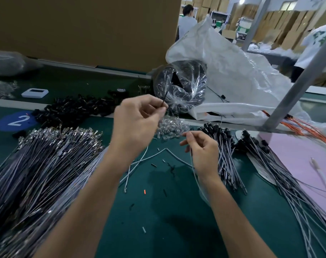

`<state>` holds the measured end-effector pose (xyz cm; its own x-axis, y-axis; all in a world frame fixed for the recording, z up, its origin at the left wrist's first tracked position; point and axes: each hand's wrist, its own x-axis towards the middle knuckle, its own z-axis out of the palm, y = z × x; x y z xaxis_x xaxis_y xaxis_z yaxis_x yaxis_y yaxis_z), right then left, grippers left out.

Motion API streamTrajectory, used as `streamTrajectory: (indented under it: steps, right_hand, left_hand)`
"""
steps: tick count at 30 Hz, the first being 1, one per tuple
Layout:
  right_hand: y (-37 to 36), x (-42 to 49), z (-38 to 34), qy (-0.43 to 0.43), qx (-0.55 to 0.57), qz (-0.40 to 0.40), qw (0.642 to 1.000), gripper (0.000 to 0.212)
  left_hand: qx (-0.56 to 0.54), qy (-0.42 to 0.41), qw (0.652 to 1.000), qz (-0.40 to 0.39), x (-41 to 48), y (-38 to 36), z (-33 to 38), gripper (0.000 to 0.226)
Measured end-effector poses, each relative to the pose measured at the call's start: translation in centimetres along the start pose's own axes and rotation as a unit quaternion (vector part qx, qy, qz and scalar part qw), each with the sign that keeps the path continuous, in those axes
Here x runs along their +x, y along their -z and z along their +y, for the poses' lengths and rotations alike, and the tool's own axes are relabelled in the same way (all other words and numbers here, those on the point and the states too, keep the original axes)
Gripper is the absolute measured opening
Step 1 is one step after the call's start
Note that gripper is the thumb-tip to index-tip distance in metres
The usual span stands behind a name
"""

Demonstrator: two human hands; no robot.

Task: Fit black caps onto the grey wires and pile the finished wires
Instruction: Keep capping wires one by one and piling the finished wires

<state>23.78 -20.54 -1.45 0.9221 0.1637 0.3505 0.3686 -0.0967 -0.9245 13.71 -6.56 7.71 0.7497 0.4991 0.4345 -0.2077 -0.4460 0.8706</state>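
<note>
Capping step: left hand (pixel 138 123) pinches a thin black cap (pixel 165 99), right hand (pixel 201 151) pinches a grey wire (pixel 196 178), both just left of the finished pile (pixel 227 151) (ends apart). Next, likely: align, push on.

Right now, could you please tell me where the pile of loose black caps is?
In the head view, the black caps lie on the left, just beyond the bundle of uncapped grey wires and right of the blue number sticker.
</note>
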Motion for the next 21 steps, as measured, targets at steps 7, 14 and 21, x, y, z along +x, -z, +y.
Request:
streamTrajectory:
  steps: [7,14,21]
  right_hand:
    - [1.3,0.2,-0.6,-0.007,0.094,0.012,0.996,0.016]
    - [0.7,0.0,-0.8,-0.030,0.117,-0.019,0.992,0.011]
    - [0.6,-0.2,-1.1,-0.065,0.166,-0.008,0.984,0.013]
  left_hand:
    - [-0.181,0.170,0.968,-0.018,-1.6,-6.4,-3.9,0.010]
    - [-0.245,0.202,0.947,-0.052,-2.5,-7.7,-5.0,0.012]
    - [-0.281,0.206,0.936,-0.051,-3.0,-8.0,-5.2,0.010]
